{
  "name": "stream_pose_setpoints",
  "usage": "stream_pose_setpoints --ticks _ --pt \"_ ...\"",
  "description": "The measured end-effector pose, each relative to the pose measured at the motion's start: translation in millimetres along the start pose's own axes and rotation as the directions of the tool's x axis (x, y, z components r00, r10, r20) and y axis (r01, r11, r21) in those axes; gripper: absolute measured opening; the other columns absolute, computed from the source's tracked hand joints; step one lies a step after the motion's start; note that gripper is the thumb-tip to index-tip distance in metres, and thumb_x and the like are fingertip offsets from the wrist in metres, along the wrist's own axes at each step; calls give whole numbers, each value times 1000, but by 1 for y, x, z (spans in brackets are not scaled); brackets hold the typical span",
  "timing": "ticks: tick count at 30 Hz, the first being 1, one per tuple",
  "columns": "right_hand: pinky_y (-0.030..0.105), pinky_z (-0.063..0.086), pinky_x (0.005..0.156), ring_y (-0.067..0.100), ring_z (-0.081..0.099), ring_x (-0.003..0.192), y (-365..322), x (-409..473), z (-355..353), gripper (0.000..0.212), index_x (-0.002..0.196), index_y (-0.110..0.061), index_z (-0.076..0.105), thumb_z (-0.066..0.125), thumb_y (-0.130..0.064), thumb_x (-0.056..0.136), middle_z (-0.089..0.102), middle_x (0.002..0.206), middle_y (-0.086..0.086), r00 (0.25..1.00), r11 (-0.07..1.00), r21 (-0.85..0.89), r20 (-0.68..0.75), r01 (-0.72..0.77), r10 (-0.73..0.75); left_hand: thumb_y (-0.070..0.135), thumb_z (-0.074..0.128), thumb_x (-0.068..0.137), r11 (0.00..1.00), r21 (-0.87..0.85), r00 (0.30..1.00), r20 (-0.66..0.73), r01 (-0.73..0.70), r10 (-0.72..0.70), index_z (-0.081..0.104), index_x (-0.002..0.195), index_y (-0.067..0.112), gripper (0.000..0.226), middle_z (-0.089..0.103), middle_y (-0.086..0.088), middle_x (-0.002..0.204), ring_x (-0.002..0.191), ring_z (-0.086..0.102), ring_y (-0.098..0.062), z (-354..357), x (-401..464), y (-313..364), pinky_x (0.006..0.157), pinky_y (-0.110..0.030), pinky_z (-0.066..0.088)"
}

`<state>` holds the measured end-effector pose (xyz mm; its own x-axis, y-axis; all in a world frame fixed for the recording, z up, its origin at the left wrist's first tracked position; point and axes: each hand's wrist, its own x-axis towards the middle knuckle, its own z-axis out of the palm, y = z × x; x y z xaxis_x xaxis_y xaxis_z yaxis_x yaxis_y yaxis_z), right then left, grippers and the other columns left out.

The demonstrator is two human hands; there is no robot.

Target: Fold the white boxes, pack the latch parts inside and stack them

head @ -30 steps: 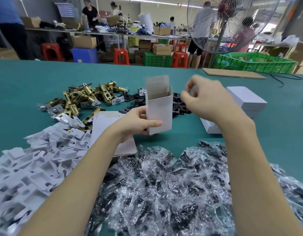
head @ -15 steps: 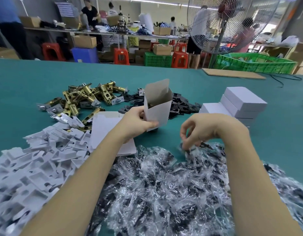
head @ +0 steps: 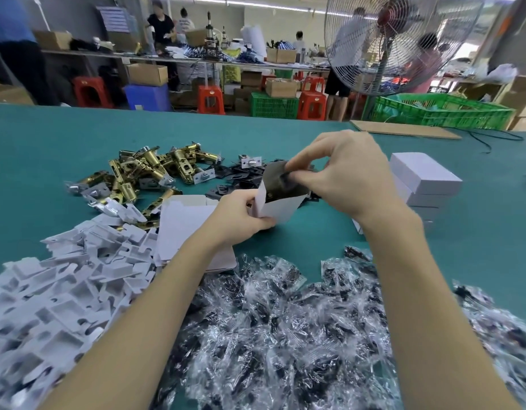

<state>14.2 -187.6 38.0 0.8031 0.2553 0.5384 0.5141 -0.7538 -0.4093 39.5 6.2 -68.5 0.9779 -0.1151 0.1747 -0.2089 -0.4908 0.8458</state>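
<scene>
Above green table (head: 329, 232), left hand (head: 241, 216) gripping white box (head: 278, 207), right hand (head: 349, 179) pinching blurred packet (head: 286, 176)

Matt white card box (head: 278, 207), shiny brass latches (head: 155, 170), crinkly glossy plastic bags (head: 285, 327), all on a smooth teal counter (head: 48, 149).

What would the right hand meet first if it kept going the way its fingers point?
Probably the open white box held by the left hand; the right hand pinches a dark bagged part at its mouth.
</scene>
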Motion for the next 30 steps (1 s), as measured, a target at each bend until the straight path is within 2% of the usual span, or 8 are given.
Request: stream_pose_setpoints --ticks 7,9,12,14,17,20,24,30 --pt "30 45 68 29 66 90 -6 -3 15 29 101 -41 78 61 -23 87 71 87 1 977 943 -332 201 1 70 17 83 82 999 -33 999 15 36 -35 74 103 26 25 76 2 102 101 69 -25 -3 -2 4 92 -51 56" --pt "34 55 75 25 70 86 -7 -4 12 29 100 -38 79 59 -21 87 74 89 -4 986 978 -209 166 10 25 16 83 82 996 -77 999 29 47 -45 74 105 25 26 76 0 101 99 69 -25 -4 -3 5 84 -44 59" --pt "29 54 78 7 63 76 -2 0 12 22 101 -36 78 62 -27 88 75 99 -19 987 998 59 -158 5 4 10 81 84 979 -191 996 67 75 -63 72 108 26 31 77 1 99 92 71 -22 -8 -3 12 65 -29 58" --pt "27 52 75 4 61 69 6 3 14 16 102 -36 73 62 -33 91 71 96 -24 970 979 196 -224 -46 90 5 79 86 964 -250 991 114 94 -67 71 109 28 34 78 1 101 98 72 -25 -11 -5 16 74 -39 63" --pt "33 57 83 12 69 92 28 4 19 20 108 -37 65 55 -52 99 69 105 -15 930 881 297 135 -368 343 2 77 87 959 -263 982 180 109 -63 70 112 28 37 78 -2 106 104 72 -23 -8 -7 17 91 -48 58" --pt "43 64 80 27 75 96 46 -4 26 47 116 -31 68 41 -65 101 75 109 0 733 650 396 554 -649 394 6 80 85 975 -185 975 206 119 -80 69 119 27 41 78 3 106 103 72 -14 -2 -8 15 96 -41 58" --pt "42 63 75 30 77 92 61 -11 30 50 117 -28 72 42 -65 101 76 110 5 710 525 509 631 -682 311 17 84 83 993 -68 979 187 94 -80 67 120 32 44 77 12 105 97 71 -5 2 -7 12 91 -31 55" --pt "40 63 76 30 78 88 65 -11 37 41 119 -27 72 53 -58 100 72 114 9 712 546 497 633 -675 304 21 88 77 997 57 988 145 44 -52 64 112 45 49 75 5 107 101 69 -13 -1 -6 14 95 -38 55"
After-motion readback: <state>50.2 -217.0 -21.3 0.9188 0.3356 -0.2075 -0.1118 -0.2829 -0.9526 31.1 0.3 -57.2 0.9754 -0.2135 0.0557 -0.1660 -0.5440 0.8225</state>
